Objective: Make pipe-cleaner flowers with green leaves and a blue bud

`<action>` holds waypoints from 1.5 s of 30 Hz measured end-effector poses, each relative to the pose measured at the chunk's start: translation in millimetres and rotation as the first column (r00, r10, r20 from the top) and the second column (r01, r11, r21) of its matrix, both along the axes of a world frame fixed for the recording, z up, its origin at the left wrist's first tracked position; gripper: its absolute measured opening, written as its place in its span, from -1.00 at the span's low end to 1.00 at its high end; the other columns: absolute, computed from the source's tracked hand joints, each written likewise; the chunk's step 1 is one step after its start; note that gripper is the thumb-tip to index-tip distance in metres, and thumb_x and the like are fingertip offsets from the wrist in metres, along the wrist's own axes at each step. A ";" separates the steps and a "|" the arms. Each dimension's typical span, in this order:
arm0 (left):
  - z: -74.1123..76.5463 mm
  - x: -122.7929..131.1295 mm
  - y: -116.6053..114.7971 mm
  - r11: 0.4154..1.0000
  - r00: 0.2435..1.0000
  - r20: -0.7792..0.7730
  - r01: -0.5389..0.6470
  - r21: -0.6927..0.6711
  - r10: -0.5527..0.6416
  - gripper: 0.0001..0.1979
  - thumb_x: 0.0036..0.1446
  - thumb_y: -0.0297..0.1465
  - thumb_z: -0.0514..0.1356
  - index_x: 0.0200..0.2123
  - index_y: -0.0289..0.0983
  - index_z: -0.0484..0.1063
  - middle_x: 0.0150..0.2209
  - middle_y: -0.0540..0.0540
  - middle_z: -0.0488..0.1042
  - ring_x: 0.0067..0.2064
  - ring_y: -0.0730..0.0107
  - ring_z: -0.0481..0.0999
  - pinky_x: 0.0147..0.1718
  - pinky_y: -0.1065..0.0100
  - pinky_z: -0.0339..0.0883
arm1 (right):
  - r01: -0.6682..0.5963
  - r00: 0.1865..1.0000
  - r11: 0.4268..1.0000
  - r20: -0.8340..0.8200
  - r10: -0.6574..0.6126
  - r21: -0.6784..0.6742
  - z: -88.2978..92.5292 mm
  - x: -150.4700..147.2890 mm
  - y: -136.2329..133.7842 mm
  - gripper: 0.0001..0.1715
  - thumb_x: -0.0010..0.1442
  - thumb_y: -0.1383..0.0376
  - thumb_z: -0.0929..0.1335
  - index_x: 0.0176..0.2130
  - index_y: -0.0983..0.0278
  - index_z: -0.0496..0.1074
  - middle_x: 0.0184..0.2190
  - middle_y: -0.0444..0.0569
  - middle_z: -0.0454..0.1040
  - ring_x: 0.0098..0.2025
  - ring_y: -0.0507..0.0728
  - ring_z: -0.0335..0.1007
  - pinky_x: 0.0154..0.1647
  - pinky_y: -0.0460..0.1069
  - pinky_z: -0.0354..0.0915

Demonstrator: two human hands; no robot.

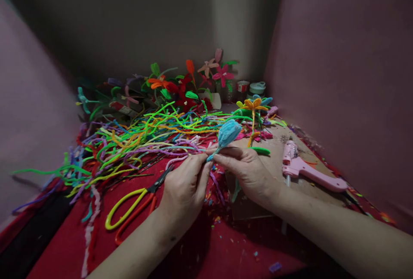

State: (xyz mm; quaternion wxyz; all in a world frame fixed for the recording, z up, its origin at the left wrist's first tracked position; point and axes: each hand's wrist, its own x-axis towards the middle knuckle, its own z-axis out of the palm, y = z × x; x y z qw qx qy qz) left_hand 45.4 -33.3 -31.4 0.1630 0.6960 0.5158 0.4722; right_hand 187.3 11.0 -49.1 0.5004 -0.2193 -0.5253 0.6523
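A light blue fuzzy flower bud (229, 133) stands tilted up to the right above my fingers, near the middle of the view. Its blue stem is pinched low down by my left hand (187, 180), thumb and index finger together. My right hand (250, 173) also pinches the stem, just under the bud, with its fingertips close to those of the left. Part of the stem is hidden behind the fingers. Scissors with yellow and red handles (125, 210) lie beside my left wrist, their blades partly behind that hand.
Many coloured pipe cleaners (129, 141) are heaped at the left and middle. Finished flowers (183, 85) stand behind them. A pink glue gun (309, 173) lies on a brown board (277, 163) at the right. Walls rise on both sides. Scraps dot the red cloth (232, 249).
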 end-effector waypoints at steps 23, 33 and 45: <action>14.9 -0.5 4.5 0.627 0.575 0.811 0.595 -0.504 0.107 -0.87 0.01 -0.37 0.23 -0.44 -0.31 0.36 -0.69 0.12 0.27 -0.79 0.75 -0.04 -0.88 0.64 -0.04 | -0.112 0.993 0.989 0.058 0.107 0.092 0.2 6.7 10.6 -0.85 0.10 0.24 0.38 -0.36 0.21 0.57 -0.25 -0.08 0.51 -0.03 0.12 0.34 0.09 0.07 0.16; 6.9 7.6 -0.8 0.927 0.960 0.279 0.085 -0.366 0.022 -0.89 0.02 -0.35 0.24 -0.45 -0.27 0.47 -0.60 0.03 0.39 -0.59 0.53 0.30 -0.58 0.53 0.17 | -0.033 0.996 0.994 -0.082 0.025 -0.103 -2.5 -2.5 2.7 -0.87 0.02 0.26 0.41 -0.39 0.28 0.54 -0.39 -0.10 0.50 -0.29 0.04 0.38 -0.11 0.00 0.26; -13.3 -2.4 6.2 0.980 0.899 -0.428 -0.008 0.197 0.094 -0.89 0.13 -0.45 0.12 -0.30 -0.25 0.44 -0.40 -0.07 0.52 -0.41 0.40 0.48 -0.37 0.46 0.26 | 0.004 1.000 0.985 -0.021 -0.007 -0.173 -2.3 -4.6 1.7 -0.79 -0.04 0.16 0.44 -0.40 0.25 0.57 -0.48 -0.13 0.48 -0.34 0.03 0.35 -0.17 -0.03 0.23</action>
